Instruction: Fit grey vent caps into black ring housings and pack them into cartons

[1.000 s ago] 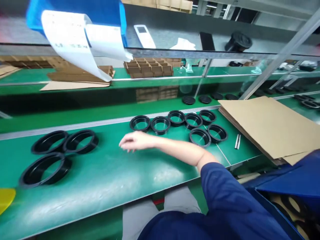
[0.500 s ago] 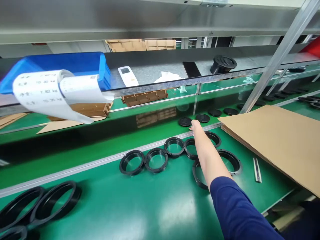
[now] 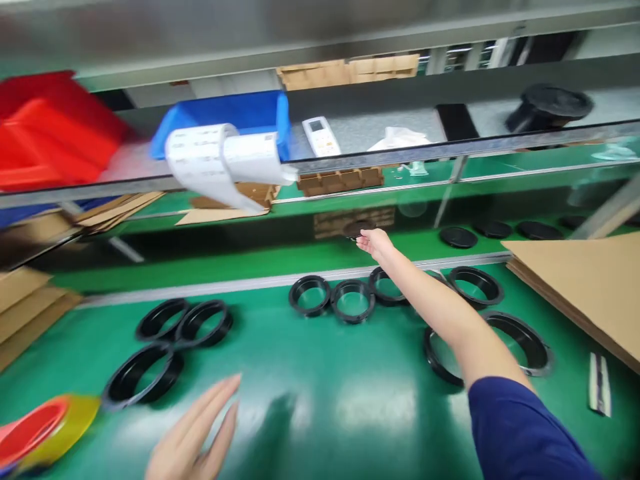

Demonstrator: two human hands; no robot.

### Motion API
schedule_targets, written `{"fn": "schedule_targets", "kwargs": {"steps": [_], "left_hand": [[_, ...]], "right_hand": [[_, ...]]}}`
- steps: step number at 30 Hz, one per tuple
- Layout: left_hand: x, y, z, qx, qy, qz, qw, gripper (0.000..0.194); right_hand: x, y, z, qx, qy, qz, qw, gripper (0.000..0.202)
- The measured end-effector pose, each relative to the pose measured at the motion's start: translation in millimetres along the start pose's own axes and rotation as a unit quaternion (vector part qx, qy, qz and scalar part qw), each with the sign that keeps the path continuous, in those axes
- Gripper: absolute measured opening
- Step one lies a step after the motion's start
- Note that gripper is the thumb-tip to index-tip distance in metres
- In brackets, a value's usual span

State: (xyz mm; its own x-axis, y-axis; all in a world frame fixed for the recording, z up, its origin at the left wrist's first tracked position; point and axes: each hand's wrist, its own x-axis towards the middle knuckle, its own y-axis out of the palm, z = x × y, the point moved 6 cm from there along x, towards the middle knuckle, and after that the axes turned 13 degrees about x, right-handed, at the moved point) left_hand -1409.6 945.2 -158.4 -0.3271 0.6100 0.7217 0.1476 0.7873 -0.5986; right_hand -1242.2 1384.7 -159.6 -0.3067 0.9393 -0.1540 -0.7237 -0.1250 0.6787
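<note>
My right hand [image 3: 374, 243] reaches out over the green strip behind the table's rail, its fingers pinching the edge of a thin black disc [image 3: 356, 229]. Below it, a row of black rings [image 3: 353, 301] lies along the rail, partly covered by my right forearm. My left hand [image 3: 195, 430] is over the front of the table with its fingers stretched out and nothing in them. Closest to it is a deep black ring [image 3: 143, 375], which touches two others on the left. More black discs [image 3: 458, 237] lie in a row on the strip to the right.
A roll of yellow tape [image 3: 65, 427] lies at the lower left. Cardboard sheets [image 3: 585, 280] are stacked on the right, near a small pale strip [image 3: 599, 385]. Overhead, a shelf bears a blue bin [image 3: 240, 113], printed paper labels [image 3: 200, 153] and a red bin [image 3: 55, 133].
My right hand has picked up a black disc from the row and moved it left. My left hand has come into view. The view has swung left.
</note>
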Motion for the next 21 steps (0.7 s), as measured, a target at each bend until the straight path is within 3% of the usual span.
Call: {"fn": "schedule_targets", "kwargs": {"steps": [1,3,4,6,8,11,13,15,16,18,20,21], "left_hand": [[-2.3,4.5,2.8,-0.021,-0.040,-0.002,0.999,0.041],[-1.0,20.5,6.4,-0.169,-0.137,0.015,0.976,0.057],[1.7,31.1,6.4,-0.283,-0.182,0.032,0.941,0.068],[7.5,49.2,1.7,-0.498,-0.234,0.061,0.832,0.084],[7.6,57.0,-2.2,-0.611,-0.258,0.080,0.744,0.088],[-8.1,55.0,-2.9,-0.675,-0.283,0.111,0.672,0.085],[-21.4,45.7,3.3,-0.690,-0.298,0.087,0.654,0.069],[-32.6,36.2,10.0,-0.696,-0.309,0.052,0.646,0.055],[-37.3,33.9,10.9,-0.697,-0.313,0.053,0.642,0.054],[-45.2,34.0,7.6,-0.701,-0.318,0.084,0.633,0.059],[-51.2,36.6,3.1,-0.700,-0.321,0.102,0.630,0.063],[-53.5,38.3,1.3,-0.699,-0.323,0.103,0.629,0.064]], "right_hand": [[-27.0,18.8,-16.5,-0.006,0.017,0.055,0.998,0.020],[-89.1,47.4,-55.0,-0.010,0.061,0.177,0.982,0.025],[-122.3,56.4,-75.8,-0.007,0.090,0.240,0.967,0.027],[-187.4,63.9,-117.5,0.006,0.157,0.351,0.923,0.030],[-241.4,60.0,-156.1,0.015,0.224,0.418,0.880,0.036],[-287.3,46.5,-199.7,-0.027,0.265,0.461,0.846,0.053],[-289.3,37.8,-208.7,-0.104,0.181,0.456,0.865,0.054],[-279.1,32.2,-193.9,-0.192,-0.023,0.420,0.887,0.052],[-277.1,31.1,-181.6,-0.231,-0.143,0.403,0.874,0.049],[-282.2,32.5,-164.8,-0.295,-0.324,0.403,0.803,0.046],[-289.2,34.9,-163.3,-0.343,-0.404,0.430,0.731,0.047],[-291.1,35.1,-165.4,-0.361,-0.420,0.438,0.708,0.048]]}}
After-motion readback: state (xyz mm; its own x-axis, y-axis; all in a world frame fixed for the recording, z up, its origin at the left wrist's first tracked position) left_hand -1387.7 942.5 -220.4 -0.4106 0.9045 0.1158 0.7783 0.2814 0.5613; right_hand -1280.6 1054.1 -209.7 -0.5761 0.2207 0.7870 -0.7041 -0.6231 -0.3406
